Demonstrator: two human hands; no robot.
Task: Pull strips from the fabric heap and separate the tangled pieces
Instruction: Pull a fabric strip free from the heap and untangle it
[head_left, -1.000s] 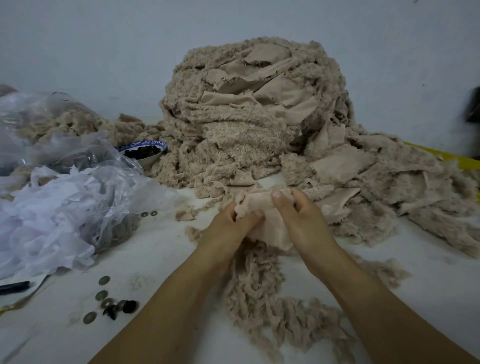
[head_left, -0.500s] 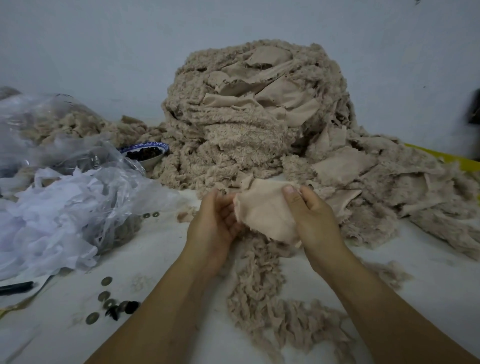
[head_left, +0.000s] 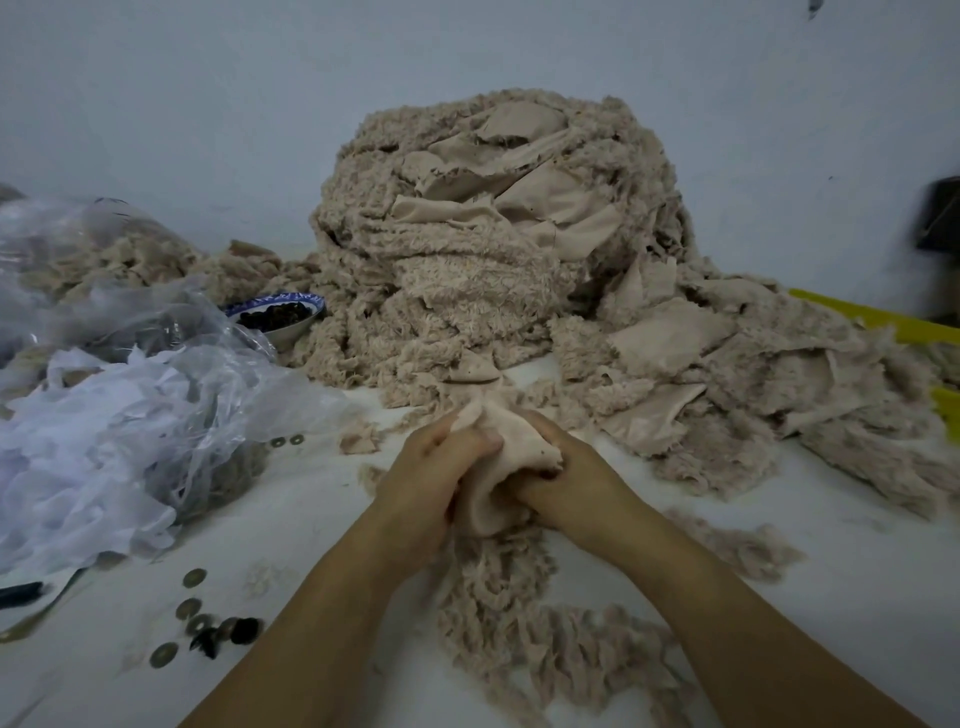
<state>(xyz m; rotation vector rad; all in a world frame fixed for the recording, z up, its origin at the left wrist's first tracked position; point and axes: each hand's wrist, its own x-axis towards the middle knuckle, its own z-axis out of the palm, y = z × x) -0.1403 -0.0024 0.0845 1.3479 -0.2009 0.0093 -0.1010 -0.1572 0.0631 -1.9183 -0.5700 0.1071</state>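
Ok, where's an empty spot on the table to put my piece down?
Best spot: bare table right of the right hand, in front of the spread-out fabric heap. A smaller patch lies between the plastic bags and the left hand, beyond the coins. Behind the fabric piece both hands grip, it is crowded.

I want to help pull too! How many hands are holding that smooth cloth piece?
2. The left hand grips the smooth cloth piece from its left, the right hand from its right, just in front of the fabric heap. No other hand shows.
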